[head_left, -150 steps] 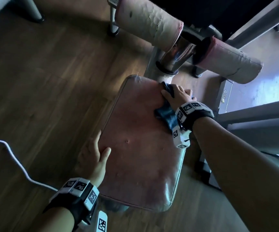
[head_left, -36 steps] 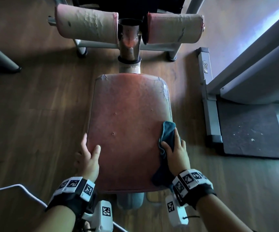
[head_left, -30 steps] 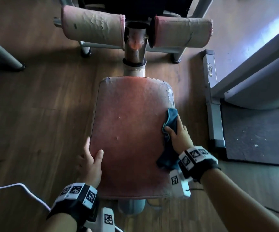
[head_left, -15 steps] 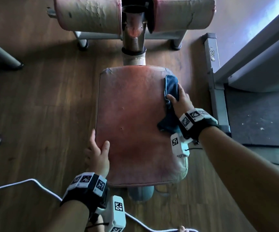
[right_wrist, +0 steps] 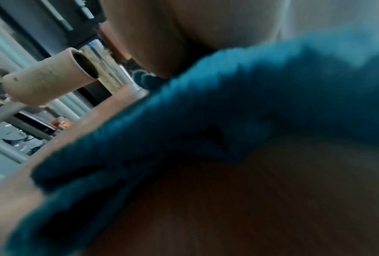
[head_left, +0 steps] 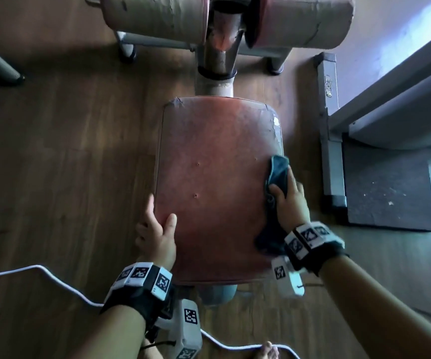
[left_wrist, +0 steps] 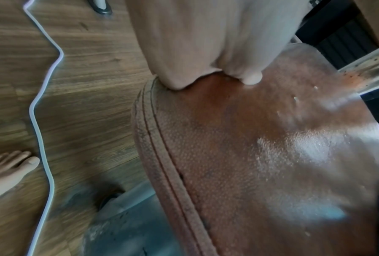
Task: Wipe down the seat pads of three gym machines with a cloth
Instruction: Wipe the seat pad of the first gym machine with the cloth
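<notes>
A worn reddish-brown seat pad (head_left: 217, 164) fills the middle of the head view. My left hand (head_left: 157, 229) grips its left edge near the front, thumb on top and fingers down the side; the left wrist view shows that hand (left_wrist: 205, 43) on the pad's (left_wrist: 260, 138) piped rim. My right hand (head_left: 290, 203) holds a dark blue cloth (head_left: 277, 172) against the pad's right edge, thumb curled over the fabric. The cloth trails back under the wrist. Blurred blue cloth (right_wrist: 227, 104) fills most of the right wrist view, under my hand (right_wrist: 205, 26).
Two cracked roller pads (head_left: 154, 16) (head_left: 299, 19) flank a chrome post (head_left: 219, 55) beyond the seat. A grey machine frame (head_left: 331, 125) and a dark mat (head_left: 387, 187) lie to the right. A white cable (head_left: 53, 278) crosses the wooden floor by my bare foot (left_wrist: 6, 173).
My right hand has slid the cloth back toward me along the pad's right edge, after pushing it up to the far corner. The left hand has kept its grip.
</notes>
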`<state>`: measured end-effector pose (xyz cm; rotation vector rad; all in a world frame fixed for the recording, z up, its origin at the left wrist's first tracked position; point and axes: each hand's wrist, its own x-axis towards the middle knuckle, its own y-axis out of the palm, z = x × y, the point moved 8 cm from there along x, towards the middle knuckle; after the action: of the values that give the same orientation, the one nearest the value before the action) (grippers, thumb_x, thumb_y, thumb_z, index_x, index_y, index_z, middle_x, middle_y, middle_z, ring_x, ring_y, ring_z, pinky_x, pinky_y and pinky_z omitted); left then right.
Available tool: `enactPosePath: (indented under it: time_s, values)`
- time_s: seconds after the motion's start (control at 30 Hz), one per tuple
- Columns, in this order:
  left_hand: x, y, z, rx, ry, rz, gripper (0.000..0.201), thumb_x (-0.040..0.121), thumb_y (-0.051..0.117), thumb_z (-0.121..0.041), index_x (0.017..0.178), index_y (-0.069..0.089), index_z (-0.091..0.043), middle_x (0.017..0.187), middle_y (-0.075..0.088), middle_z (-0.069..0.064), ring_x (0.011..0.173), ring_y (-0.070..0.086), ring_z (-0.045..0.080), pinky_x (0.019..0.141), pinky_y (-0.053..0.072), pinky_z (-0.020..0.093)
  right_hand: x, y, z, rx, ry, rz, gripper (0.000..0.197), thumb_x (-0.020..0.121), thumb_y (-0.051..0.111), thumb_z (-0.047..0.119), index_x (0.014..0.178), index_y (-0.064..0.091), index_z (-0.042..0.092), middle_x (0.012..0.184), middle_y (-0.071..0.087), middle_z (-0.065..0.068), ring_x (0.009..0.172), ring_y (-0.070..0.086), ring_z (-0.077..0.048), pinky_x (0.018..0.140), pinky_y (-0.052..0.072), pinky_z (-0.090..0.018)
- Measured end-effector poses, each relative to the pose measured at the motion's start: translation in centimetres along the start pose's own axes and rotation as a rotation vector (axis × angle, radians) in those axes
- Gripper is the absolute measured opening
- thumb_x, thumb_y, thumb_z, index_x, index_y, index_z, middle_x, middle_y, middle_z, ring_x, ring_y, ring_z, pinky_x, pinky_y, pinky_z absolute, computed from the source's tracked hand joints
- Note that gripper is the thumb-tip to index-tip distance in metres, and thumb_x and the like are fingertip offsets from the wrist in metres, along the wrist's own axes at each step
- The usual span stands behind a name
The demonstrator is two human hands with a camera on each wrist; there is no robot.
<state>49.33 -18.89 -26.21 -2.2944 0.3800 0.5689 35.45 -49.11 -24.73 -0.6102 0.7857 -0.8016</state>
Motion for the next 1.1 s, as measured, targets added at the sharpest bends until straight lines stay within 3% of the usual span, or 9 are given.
enactPosePath:
  time_s: [0.2,0.33,0.47,0.57,0.7,0.77,0.83,0.9,1.1]
  values:
    - [-0.1,0.0,0.2,0.024,-0.073,0.0,0.061,0.097,0.048,-0.039,0.149,0.016,-0.044,0.138,0.039,0.017,0.127,0.036,0.036,0.101,0.028,0.046,13.4,0.2,7.7,-0.108,-0.04,0.067,0.066,0.097,0.05,0.041,0.153,0.018,0.029,0.139,0.035,-0.025,0.121,0.047,-0.041,0.104,0.032,-0.032]
    - [-0.2,0.1,0.3,0.027,-0.097,0.016,0.06,0.097,0.047,-0.041,0.148,0.015,-0.046,0.134,0.039,0.019,0.125,0.036,0.037,0.1,0.028,0.048,15.4,0.8,6.7,-0.078,-0.059,0.131,0.067,0.093,0.054,0.046,0.15,0.025,0.028,0.144,0.04,-0.021,0.128,0.044,-0.035,0.107,0.033,-0.034]
    - [-0.2,0.0,0.1,-0.008,-0.045,0.038,0.06,0.098,0.046,-0.037,0.15,0.015,-0.041,0.145,0.034,0.014,0.132,0.031,0.034,0.105,0.023,0.05,11.6,0.8,3.8,0.07,-0.069,0.136,0.058,0.095,0.055,0.035,0.145,0.034,0.014,0.137,0.052,-0.012,0.127,0.048,-0.026,0.108,0.034,-0.032]
    - [-0.1,0.1,0.0,-0.04,-0.025,0.04,0.061,0.099,0.047,-0.034,0.15,0.015,-0.038,0.151,0.03,0.009,0.137,0.027,0.03,0.109,0.02,0.046,6.9,0.9,1.1,0.13,-0.043,0.127,0.056,0.095,0.055,0.036,0.144,0.036,0.017,0.135,0.054,-0.009,0.125,0.05,-0.023,0.107,0.037,-0.035]
    - [0.2,0.4,0.2,-0.145,0.013,0.05,0.066,0.093,0.049,-0.039,0.151,0.017,-0.034,0.152,0.027,0.012,0.139,0.026,0.033,0.11,0.019,0.042,0.0,1.0,-2.9,0.113,0.012,0.122,0.06,0.092,0.056,0.041,0.145,0.032,0.026,0.136,0.051,-0.007,0.125,0.049,-0.022,0.108,0.037,-0.041]
    - [0.2,0.3,0.0,-0.147,0.015,0.048,0.065,0.095,0.051,-0.034,0.151,0.017,-0.031,0.152,0.027,0.014,0.139,0.026,0.033,0.11,0.02,0.039,-3.0,0.9,-4.4,0.117,0.036,0.103,0.06,0.092,0.056,0.04,0.146,0.033,0.026,0.136,0.051,-0.007,0.125,0.048,-0.021,0.106,0.037,-0.037]
    - [0.0,0.1,-0.2,-0.123,0.007,0.053,0.062,0.099,0.049,-0.027,0.151,0.017,-0.028,0.154,0.024,0.014,0.139,0.025,0.032,0.111,0.019,0.037,-5.9,0.8,-5.7,0.134,0.102,0.061,0.057,0.093,0.056,0.038,0.145,0.035,0.028,0.135,0.051,-0.006,0.123,0.049,-0.021,0.1,0.036,-0.029]
    - [0.0,0.1,-0.3,-0.115,0.01,0.065,0.061,0.099,0.048,-0.028,0.151,0.016,-0.03,0.154,0.023,0.013,0.139,0.026,0.031,0.111,0.019,0.037,-8.4,0.9,-6.7,0.171,0.175,0.004,0.056,0.094,0.055,0.038,0.145,0.034,0.031,0.136,0.05,-0.005,0.124,0.049,-0.021,0.097,0.035,-0.028]
    - [0.2,0.3,0.5,-0.12,-0.043,0.142,0.062,0.097,0.047,-0.04,0.148,0.012,-0.045,0.152,0.027,0.011,0.135,0.033,0.031,0.109,0.025,0.041,-15.2,2.2,-7.5,0.441,0.393,-0.298,0.068,0.095,0.055,0.031,0.153,0.02,0.024,0.145,0.037,-0.017,0.131,0.041,-0.029,0.102,0.031,-0.029]
